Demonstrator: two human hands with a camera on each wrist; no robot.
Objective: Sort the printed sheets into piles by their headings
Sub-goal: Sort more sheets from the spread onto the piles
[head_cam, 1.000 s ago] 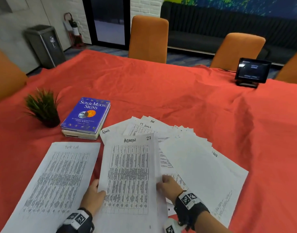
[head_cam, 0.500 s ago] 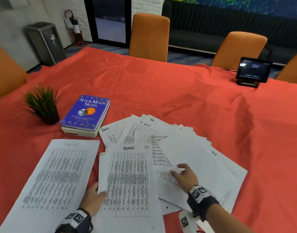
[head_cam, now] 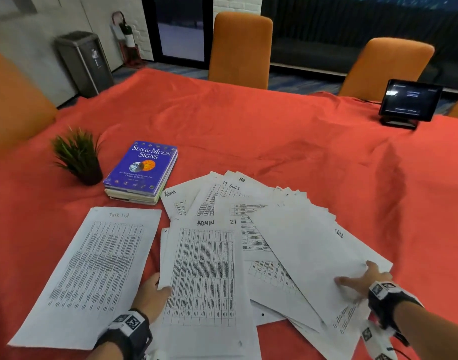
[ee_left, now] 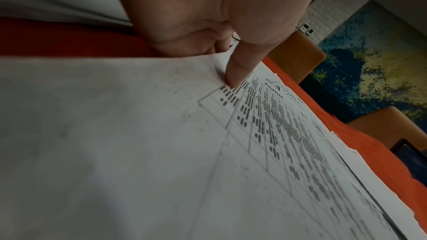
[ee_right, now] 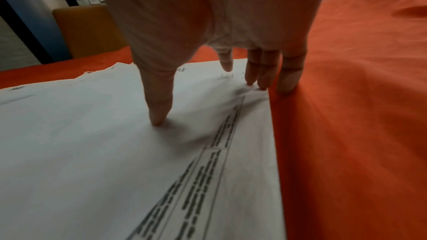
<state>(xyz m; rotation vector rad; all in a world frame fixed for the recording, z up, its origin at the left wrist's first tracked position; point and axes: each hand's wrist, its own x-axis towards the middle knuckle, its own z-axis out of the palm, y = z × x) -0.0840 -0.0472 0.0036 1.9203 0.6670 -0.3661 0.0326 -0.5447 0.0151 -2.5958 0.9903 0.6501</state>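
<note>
Left hand [head_cam: 150,294] pinches the left edge of the sheet headed ADMIN [head_cam: 205,276], thumb on top of the printed table and fingers curled beneath, as the left wrist view shows [ee_left: 208,15]. Right hand [head_cam: 362,280] lies with fingers straight and spread on the topmost blank-faced sheet [head_cam: 308,255] of the fanned stack, thumb and middle fingertips pressing the paper; the little finger rests on the red cloth [ee_right: 346,116] just past the paper's edge. The fanned stack [head_cam: 238,198] spreads between the ADMIN sheet and the right hand. A separate sheet headed Task List [head_cam: 92,268] lies flat to the left. Beyond it on the counter [head_cam: 274,141]: a blue book [head_cam: 142,167] and a small potted plant [head_cam: 77,154].
</note>
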